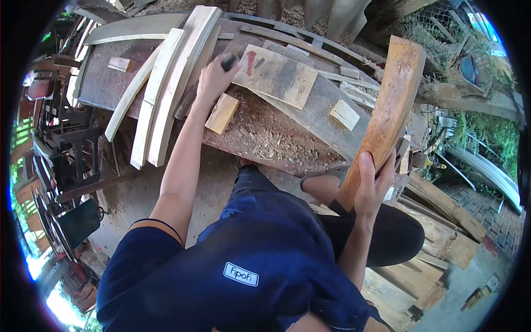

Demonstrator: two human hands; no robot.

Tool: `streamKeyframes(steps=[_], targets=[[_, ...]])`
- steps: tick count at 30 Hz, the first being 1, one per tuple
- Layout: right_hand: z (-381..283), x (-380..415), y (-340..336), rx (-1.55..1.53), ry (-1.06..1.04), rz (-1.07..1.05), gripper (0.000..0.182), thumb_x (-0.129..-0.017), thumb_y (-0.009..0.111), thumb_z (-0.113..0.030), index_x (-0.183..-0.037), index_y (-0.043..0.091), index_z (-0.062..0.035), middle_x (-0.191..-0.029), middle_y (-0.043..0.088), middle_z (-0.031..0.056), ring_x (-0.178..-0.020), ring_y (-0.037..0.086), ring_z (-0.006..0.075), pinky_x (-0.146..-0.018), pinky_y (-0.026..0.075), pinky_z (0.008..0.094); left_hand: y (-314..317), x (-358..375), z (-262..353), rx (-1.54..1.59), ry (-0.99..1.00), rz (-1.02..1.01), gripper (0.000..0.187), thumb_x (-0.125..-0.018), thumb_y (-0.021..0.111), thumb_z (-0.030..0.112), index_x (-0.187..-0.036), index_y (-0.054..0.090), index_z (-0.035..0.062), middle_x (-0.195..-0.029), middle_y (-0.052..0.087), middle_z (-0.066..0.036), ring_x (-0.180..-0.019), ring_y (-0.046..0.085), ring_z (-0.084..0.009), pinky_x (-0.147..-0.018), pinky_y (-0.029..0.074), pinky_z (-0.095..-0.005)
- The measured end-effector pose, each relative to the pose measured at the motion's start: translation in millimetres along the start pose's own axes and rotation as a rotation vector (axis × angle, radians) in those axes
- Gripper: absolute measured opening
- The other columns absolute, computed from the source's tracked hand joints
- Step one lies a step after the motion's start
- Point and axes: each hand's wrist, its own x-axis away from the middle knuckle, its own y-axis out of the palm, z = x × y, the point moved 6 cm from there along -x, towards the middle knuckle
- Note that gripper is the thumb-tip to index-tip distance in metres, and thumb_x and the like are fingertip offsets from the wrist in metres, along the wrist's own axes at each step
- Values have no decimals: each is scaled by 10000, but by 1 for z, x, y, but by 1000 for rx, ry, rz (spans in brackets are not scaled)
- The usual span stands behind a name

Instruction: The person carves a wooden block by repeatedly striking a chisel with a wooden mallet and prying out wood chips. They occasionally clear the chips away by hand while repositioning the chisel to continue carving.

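Observation:
My left hand (215,82) reaches over the workbench, its fingers closed round a small dark rounded object (229,61) whose kind I cannot make out. Beside and below that hand lies a short wooden block (223,113). In my right hand (374,185) is a long, slightly curved brown wooden piece (391,99), gripped near its lower end and tilted upward above my knee. A flat board with a red mark (276,74) lies to the right of my left hand.
Long pale timbers (180,83) lie across the left of the workbench (243,138), with wood shavings (276,145) along its near edge. A small pale block (344,115) sits on a grey plank (326,130). Boards (442,205) are piled on the floor at right.

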Motion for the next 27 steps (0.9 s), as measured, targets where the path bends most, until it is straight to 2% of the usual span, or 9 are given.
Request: streamKeyframes(steps=[3,9,13,17,19,22,24,25,27], targets=[[1,1,1,4,23,-10,444,-906,647,-260,-1193,496,45,-973,582,105,-887,547,180,-819,450,322,25,18,-32,120,-273,-304,496,-810,726,495,-960,710,23,-809,711,-164,-836,714,-301,-762,527,-397],[-1,0,3,17,12,-14,445,-906,649,-260,-1193,497,43,-975,584,106,-889,551,179,-820,452,325,45,21,-36,390,-607,-199,449,-788,774,441,-890,706,10,-752,697,-168,-763,706,-284,-722,520,-390],[-4,-2,8,-3,37,-28,438,-904,648,-256,-1189,499,42,-983,586,104,-897,554,179,-823,454,330,45,7,-27,270,-407,-103,429,-822,742,405,-972,697,6,-761,687,-164,-779,695,-333,-732,519,-408],[-2,-2,8,-7,17,-7,423,-905,644,-242,-1185,501,41,-988,587,105,-897,552,177,-824,453,329,6,2,24,-43,59,244,357,-823,739,372,-937,685,38,-822,676,-153,-796,676,-378,-711,509,-450],[4,0,3,-30,70,-27,422,-910,633,-249,-1186,502,42,-989,586,105,-899,551,181,-830,452,328,-18,-2,61,142,74,167,295,-866,721,344,-885,683,53,-734,657,-117,-688,667,-285,-626,495,-399],[6,-2,-1,-92,57,27,424,-920,615,-271,-1186,512,42,-971,578,94,-894,539,181,-839,445,325,-40,9,142,586,51,51,316,-926,702,243,-712,598,33,-558,456,21,-528,345,-54,-461,286,-277],[9,-5,-4,-55,16,41,433,-942,573,-279,-1233,471,26,-878,567,105,-760,544,172,-691,459,303,-35,16,192,936,256,83,49,-874,706,119,-838,711,86,-655,659,-4,-593,558,-34,-541,453,-230],[8,-6,-6,-18,-24,59,444,-964,531,-287,-1279,431,9,-785,556,117,-626,548,164,-543,472,281,-20,20,208,919,359,97,194,-795,696,26,-952,738,131,-764,724,-18,-673,673,-78,-619,531,-249],[3,-2,-4,-116,27,97,466,-965,522,-303,-1292,423,15,-777,548,119,-617,540,169,-539,468,286,10,34,238,752,490,-5,243,-705,751,116,-928,658,140,-784,692,-78,-694,692,-255,-632,551,-361]])
